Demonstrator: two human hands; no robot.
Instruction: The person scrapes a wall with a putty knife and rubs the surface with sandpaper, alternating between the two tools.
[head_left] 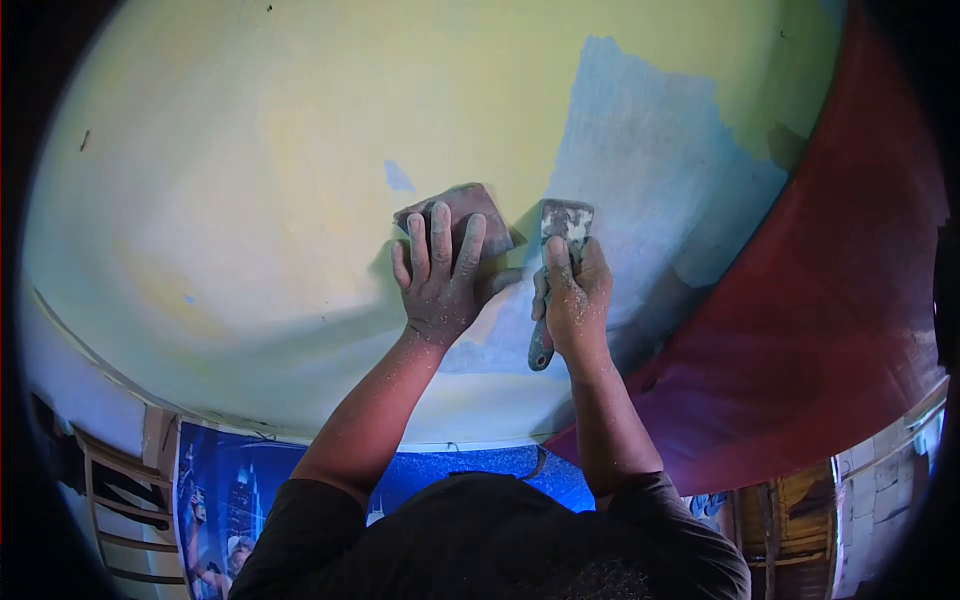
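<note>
My left hand (442, 270) lies flat, fingers spread, over a dark brown piece of sandpaper (475, 203) pressed against the pale yellow-green painted surface (330, 130). Pale dust coats its fingers and wrist. Just to the right, my right hand (577, 295) is wrapped round a putty knife (567, 220). Its blade points up and carries whitish smears, while the handle end sticks out below my fist. Beside and above the putty knife spreads a large light-blue patch (650, 140) with a ragged edge. A small blue spot (398, 176) shows above the sandpaper.
A dark red panel or sheet (800, 320) borders the surface on the right. Below hangs a blue printed banner (225, 470). Wooden slats (125, 510) stand at lower left, and brown wooden boards (790, 520) at lower right.
</note>
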